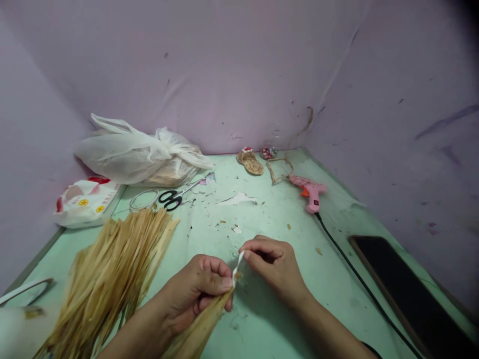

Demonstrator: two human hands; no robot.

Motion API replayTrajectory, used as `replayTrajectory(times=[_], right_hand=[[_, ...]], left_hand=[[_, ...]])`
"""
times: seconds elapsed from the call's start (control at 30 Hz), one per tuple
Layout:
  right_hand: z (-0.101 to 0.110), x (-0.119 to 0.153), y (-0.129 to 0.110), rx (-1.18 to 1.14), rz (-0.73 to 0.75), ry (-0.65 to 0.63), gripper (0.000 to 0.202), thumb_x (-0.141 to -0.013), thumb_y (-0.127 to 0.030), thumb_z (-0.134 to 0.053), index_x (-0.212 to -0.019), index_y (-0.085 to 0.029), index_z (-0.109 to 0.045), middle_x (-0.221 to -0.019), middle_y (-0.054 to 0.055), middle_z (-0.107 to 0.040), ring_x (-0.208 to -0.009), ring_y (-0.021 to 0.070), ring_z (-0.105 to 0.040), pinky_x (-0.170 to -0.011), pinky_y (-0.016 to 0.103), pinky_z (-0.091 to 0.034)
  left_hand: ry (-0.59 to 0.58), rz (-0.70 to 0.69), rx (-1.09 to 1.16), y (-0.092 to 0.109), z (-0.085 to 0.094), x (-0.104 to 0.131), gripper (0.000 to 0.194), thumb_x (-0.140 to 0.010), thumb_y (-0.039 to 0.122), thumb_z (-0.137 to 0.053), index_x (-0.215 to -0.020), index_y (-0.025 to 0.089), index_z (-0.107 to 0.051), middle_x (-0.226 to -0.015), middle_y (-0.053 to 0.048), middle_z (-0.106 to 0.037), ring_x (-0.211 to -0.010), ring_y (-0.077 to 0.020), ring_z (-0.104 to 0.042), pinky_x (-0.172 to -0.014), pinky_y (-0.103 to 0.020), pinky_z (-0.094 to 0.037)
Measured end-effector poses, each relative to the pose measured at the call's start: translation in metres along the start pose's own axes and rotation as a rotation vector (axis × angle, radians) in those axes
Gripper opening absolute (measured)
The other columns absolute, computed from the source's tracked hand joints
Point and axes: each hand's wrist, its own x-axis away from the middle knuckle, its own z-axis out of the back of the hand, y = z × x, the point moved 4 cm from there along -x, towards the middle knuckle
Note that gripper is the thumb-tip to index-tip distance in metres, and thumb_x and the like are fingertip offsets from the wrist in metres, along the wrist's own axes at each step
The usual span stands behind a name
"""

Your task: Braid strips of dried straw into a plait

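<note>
My left hand (204, 286) pinches the tip of a tan dried husk strip (202, 326), which runs down toward the front edge of the view. A twisted white strip (235, 271), like paper or tissue, rises from that same tip. Its upper end is pinched between the thumb and finger of my right hand (275, 267). At the left, beside my left forearm, lies a wide bundle of similar dried husk strips (112, 269). The lower end of the held husk strip runs out of view.
Black-handled scissors (174, 198), a white ring-shaped roll (144, 199), a tissue pack (90, 202) and a white plastic bag (142, 154) lie at the back left. Woven pieces (250, 163) sit at the back. A pink glue gun (309, 192) with a black cord and a phone (404, 294) are at right.
</note>
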Motion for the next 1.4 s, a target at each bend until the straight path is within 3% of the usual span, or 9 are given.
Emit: replayTrajectory(times=[0.07, 0.17, 0.3, 0.5, 0.73, 1.03, 1.3, 1.4], right_hand=[[-0.001, 0.001, 0.000, 0.008, 0.007, -0.003, 0.014, -0.066, -0.018, -0.054, -0.058, -0.016, -0.065, -0.055, 0.000, -0.056, -0.051, 0.0108, -0.045, -0.048, 0.023, -0.036], [-0.001, 0.002, -0.002, 0.014, 0.021, -0.008, 0.014, -0.066, -0.018, -0.055, -0.058, -0.017, -0.065, -0.054, 0.000, -0.056, -0.050, 0.0106, -0.045, -0.047, 0.023, -0.035], [0.000, 0.003, -0.008, 0.033, 0.090, -0.001, 0.014, -0.067, -0.017, -0.055, -0.057, -0.017, -0.065, -0.051, 0.000, -0.054, -0.047, 0.0100, -0.044, -0.044, 0.022, -0.034], [-0.002, 0.005, -0.011, 0.034, 0.176, -0.036, 0.015, -0.064, -0.013, -0.053, -0.057, -0.016, -0.066, -0.049, -0.001, -0.053, -0.042, 0.0076, -0.041, -0.039, 0.020, -0.032], [-0.002, 0.004, -0.006, -0.071, 0.087, -0.105, 0.013, -0.060, -0.014, -0.053, -0.053, -0.016, -0.064, -0.048, -0.001, -0.049, -0.043, 0.0078, -0.038, -0.040, 0.020, -0.029], [0.001, 0.000, 0.014, -0.340, -0.116, -0.038, 0.011, -0.067, -0.023, -0.058, -0.060, -0.017, -0.063, -0.050, -0.003, -0.047, -0.047, 0.0092, -0.039, -0.046, 0.023, -0.031], [0.000, 0.003, 0.006, -0.293, -0.015, -0.069, 0.010, -0.065, -0.020, -0.057, -0.057, -0.017, -0.063, -0.050, -0.002, -0.048, -0.049, 0.0099, -0.040, -0.046, 0.023, -0.030], [0.000, 0.002, 0.008, -0.287, -0.094, -0.063, 0.011, -0.063, -0.020, -0.053, -0.054, -0.016, -0.059, -0.047, -0.003, -0.044, -0.046, 0.0090, -0.037, -0.044, 0.022, -0.029]], left_hand=[[0.046, 0.009, -0.074, 0.000, -0.001, 0.001, 0.018, -0.055, 0.022, -0.070, -0.060, 0.011, -0.057, -0.045, -0.005, -0.061, -0.031, -0.0027, -0.037, -0.034, -0.015, -0.018], [0.126, 0.004, -0.143, 0.003, -0.004, 0.003, 0.018, -0.055, 0.023, -0.069, -0.060, 0.012, -0.055, -0.044, -0.004, -0.060, -0.028, -0.0004, -0.030, -0.033, -0.015, -0.013], [0.216, -0.014, -0.128, 0.006, -0.003, 0.003, 0.022, -0.055, 0.025, -0.069, -0.061, 0.014, -0.052, -0.046, -0.002, -0.059, -0.031, -0.0015, -0.034, -0.035, -0.015, -0.014], [0.255, -0.112, -0.117, 0.008, 0.002, 0.001, 0.022, -0.060, 0.028, -0.067, -0.066, 0.013, -0.051, -0.050, 0.000, -0.058, -0.034, -0.0001, -0.028, -0.036, -0.017, -0.011], [0.275, -0.159, -0.080, 0.011, 0.004, 0.001, 0.027, -0.057, 0.029, -0.070, -0.066, 0.013, -0.049, -0.050, 0.001, -0.058, -0.033, 0.0006, -0.027, -0.037, -0.017, -0.008], [0.224, -0.136, -0.092, 0.009, 0.000, 0.003, 0.027, -0.057, 0.030, -0.070, -0.063, 0.013, -0.050, -0.047, 0.001, -0.055, -0.034, 0.0002, -0.025, -0.037, -0.017, -0.008], [0.276, -0.126, -0.010, 0.008, 0.000, 0.001, 0.020, -0.054, 0.024, -0.067, -0.060, 0.014, -0.051, -0.044, 0.001, -0.055, -0.031, 0.0005, -0.023, -0.036, -0.018, -0.006], [0.298, -0.158, -0.022, 0.010, 0.001, 0.002, 0.020, -0.055, 0.024, -0.067, -0.060, 0.013, -0.051, -0.045, 0.001, -0.056, -0.031, 0.0005, -0.024, -0.036, -0.017, -0.007]])
